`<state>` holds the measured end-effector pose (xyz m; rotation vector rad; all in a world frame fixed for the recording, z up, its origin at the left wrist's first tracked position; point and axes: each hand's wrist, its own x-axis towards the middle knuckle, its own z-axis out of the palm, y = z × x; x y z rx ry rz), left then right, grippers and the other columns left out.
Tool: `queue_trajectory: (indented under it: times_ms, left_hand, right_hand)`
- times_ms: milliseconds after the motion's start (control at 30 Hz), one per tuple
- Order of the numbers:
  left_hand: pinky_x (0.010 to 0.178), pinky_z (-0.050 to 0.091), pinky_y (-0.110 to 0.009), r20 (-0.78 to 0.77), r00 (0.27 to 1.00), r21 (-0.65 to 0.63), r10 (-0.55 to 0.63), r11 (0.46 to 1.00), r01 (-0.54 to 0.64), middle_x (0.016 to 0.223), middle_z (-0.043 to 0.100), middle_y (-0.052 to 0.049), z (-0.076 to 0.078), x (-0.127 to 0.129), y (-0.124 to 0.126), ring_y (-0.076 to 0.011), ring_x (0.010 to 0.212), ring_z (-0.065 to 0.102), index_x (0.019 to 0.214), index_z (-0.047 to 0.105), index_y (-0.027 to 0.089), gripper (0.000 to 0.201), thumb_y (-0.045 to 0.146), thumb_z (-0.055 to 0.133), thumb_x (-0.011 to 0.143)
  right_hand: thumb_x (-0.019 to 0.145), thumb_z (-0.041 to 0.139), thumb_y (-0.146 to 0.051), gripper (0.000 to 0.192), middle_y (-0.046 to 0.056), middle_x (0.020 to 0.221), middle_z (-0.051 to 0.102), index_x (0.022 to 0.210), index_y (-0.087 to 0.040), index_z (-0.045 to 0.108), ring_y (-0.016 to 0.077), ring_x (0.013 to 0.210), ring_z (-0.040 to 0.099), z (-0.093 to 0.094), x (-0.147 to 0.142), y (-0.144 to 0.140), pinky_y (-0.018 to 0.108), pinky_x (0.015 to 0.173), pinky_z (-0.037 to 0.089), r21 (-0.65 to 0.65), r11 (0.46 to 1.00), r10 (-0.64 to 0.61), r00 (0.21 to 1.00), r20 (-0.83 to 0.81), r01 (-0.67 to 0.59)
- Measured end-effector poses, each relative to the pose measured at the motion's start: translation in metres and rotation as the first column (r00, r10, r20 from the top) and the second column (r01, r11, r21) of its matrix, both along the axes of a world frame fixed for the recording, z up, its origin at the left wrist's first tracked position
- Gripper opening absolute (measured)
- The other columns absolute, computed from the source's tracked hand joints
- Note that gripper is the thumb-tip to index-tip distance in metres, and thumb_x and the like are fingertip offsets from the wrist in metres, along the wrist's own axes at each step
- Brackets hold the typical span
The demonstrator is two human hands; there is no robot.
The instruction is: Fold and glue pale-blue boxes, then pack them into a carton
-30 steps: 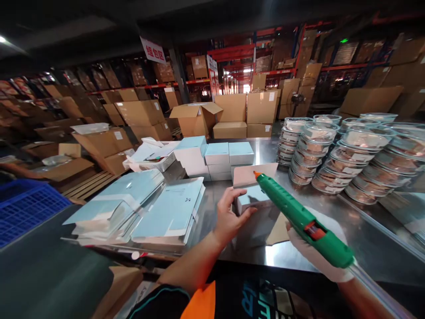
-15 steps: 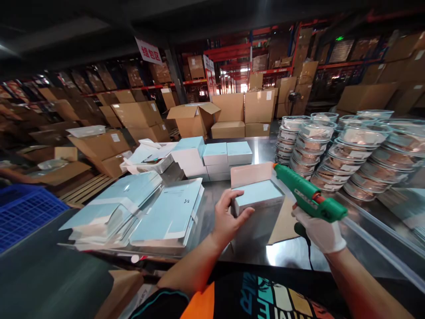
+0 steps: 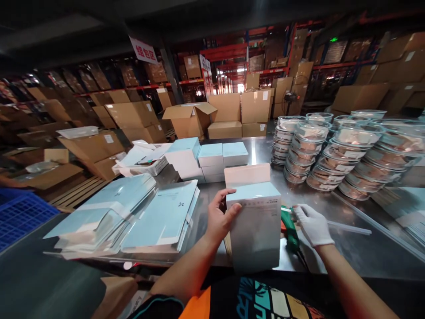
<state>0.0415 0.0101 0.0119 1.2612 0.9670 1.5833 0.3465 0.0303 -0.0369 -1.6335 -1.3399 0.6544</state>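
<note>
Holding a box [image 3: 255,228] with the left hand [image 3: 221,218], with fingers bent round the top left corner and thumb on the front; can see the box upright between both hands, with a pale flap [image 3: 247,174] up just past the left fingertips; having the white-gloved right hand [image 3: 310,223] right by the green gun [image 3: 292,239], with fingers bent close together; can't tell whether gripping the gun or only touching it; right of those fingers, can see a clear stick [image 3: 348,227], and beyond them tall piles of bowls [image 3: 305,153]; left of the left fingers, can see flat blue packs [image 3: 159,217] on the shiny table [image 3: 262,150]; farther past them, blue boxes [image 3: 210,153] and a white basket [image 3: 158,167].
</note>
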Motion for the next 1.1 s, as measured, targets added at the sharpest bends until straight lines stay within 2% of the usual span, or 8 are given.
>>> queue_trajectory:
  times_ms: [133, 267, 433, 533, 667, 800, 967, 1100]
  left_hand:
    - [0.076, 0.055, -0.031, -0.079, 0.997, 0.06, -0.012, 0.998, 0.016, 0.099, 0.077, -0.008, -0.002, 0.009, -0.002, -0.0216, 0.085, 0.07, 0.113, 0.076, 0.019, 0.069, 0.074, 0.091, 0.074]
    - [0.08, 0.055, -0.032, -0.167, 0.986, 0.134, -0.007, 0.99, 0.03, 0.1, 0.076, -0.008, -0.011, 0.012, 0.0, -0.0228, 0.089, 0.069, 0.109, 0.078, 0.02, 0.066, 0.076, 0.088, 0.076]
    - [0.091, 0.057, -0.036, -0.158, 0.986, 0.233, -0.061, 0.967, 0.097, 0.118, 0.073, -0.014, -0.028, 0.009, 0.01, -0.0273, 0.108, 0.072, 0.101, 0.072, 0.019, 0.059, 0.07, 0.089, 0.079]
    - [0.102, 0.058, -0.044, -0.058, 0.996, 0.317, -0.063, 0.945, 0.078, 0.125, 0.073, -0.015, -0.031, 0.005, 0.015, -0.0298, 0.119, 0.074, 0.109, 0.064, 0.022, 0.061, 0.065, 0.093, 0.078]
    - [0.109, 0.058, -0.052, -0.255, 0.961, 0.369, -0.105, 0.908, 0.197, 0.119, 0.076, -0.013, -0.021, -0.004, 0.017, -0.0307, 0.12, 0.074, 0.107, 0.076, 0.024, 0.047, 0.066, 0.085, 0.087]
    - [0.114, 0.056, -0.059, -0.39, 0.906, 0.364, -0.163, 0.877, 0.315, 0.115, 0.08, -0.014, -0.014, -0.008, 0.019, -0.0339, 0.127, 0.073, 0.096, 0.083, 0.026, 0.046, 0.072, 0.073, 0.095]
    - [0.11, 0.059, -0.058, -0.426, 0.889, 0.46, -0.168, 0.806, 0.373, 0.111, 0.083, -0.014, -0.003, -0.017, 0.023, -0.0319, 0.121, 0.077, 0.103, 0.085, 0.026, 0.029, 0.053, 0.075, 0.101]
    - [0.117, 0.054, -0.055, -0.718, 0.682, 0.345, -0.139, 0.78, 0.522, 0.133, 0.079, -0.015, 0.037, -0.026, 0.025, -0.0363, 0.138, 0.068, 0.116, 0.083, 0.028, 0.03, 0.047, 0.086, 0.093]
  right_hand:
    - [0.091, 0.064, -0.073, 0.07, 0.014, 0.139, 0.075, 0.143, -0.025, 0.066, 0.0316, 0.126, 0.073, 0.045, -0.043, -0.006, 0.047, 0.104, 0.062, 0.23, 0.947, 0.293, 0.9, -0.323, -0.226]
    - [0.091, 0.072, -0.058, 0.056, 0.012, 0.142, 0.073, 0.136, -0.024, 0.066, 0.0315, 0.137, 0.067, 0.063, -0.068, -0.004, 0.05, 0.119, 0.053, 0.245, 0.916, 0.383, 0.875, -0.297, -0.317]
    - [0.08, 0.089, -0.069, 0.078, 0.017, 0.145, 0.071, 0.138, -0.02, 0.067, 0.0348, 0.14, 0.066, 0.046, -0.047, -0.01, 0.051, 0.12, 0.053, 0.304, 0.838, 0.518, 0.835, -0.186, -0.452]
    - [0.085, 0.093, -0.054, 0.062, 0.016, 0.152, 0.068, 0.135, -0.024, 0.071, 0.0323, 0.143, 0.065, 0.04, -0.038, -0.021, 0.049, 0.12, 0.054, 0.406, 0.749, 0.58, 0.815, -0.019, -0.523]
    - [0.103, 0.076, -0.032, 0.029, 0.013, 0.149, 0.071, 0.132, -0.03, 0.078, 0.0281, 0.138, 0.069, 0.045, -0.041, -0.033, 0.049, 0.118, 0.057, 0.463, 0.655, 0.613, 0.778, 0.137, -0.597]
    - [0.105, 0.072, -0.033, 0.027, 0.01, 0.144, 0.075, 0.13, -0.035, 0.081, 0.0282, 0.134, 0.071, 0.05, -0.044, -0.035, 0.051, 0.117, 0.058, 0.461, 0.64, 0.63, 0.763, 0.142, -0.615]
    - [0.106, 0.07, -0.027, 0.033, 0.007, 0.141, 0.076, 0.136, -0.039, 0.079, 0.0253, 0.131, 0.072, 0.054, -0.04, -0.027, 0.046, 0.113, 0.06, 0.495, 0.58, 0.644, 0.736, 0.208, -0.647]
    - [0.111, 0.062, -0.029, 0.046, 0.007, 0.15, 0.071, 0.155, -0.043, 0.065, 0.0238, 0.137, 0.068, 0.06, -0.052, -0.025, 0.045, 0.117, 0.056, 0.529, 0.494, 0.599, 0.711, 0.368, -0.69]
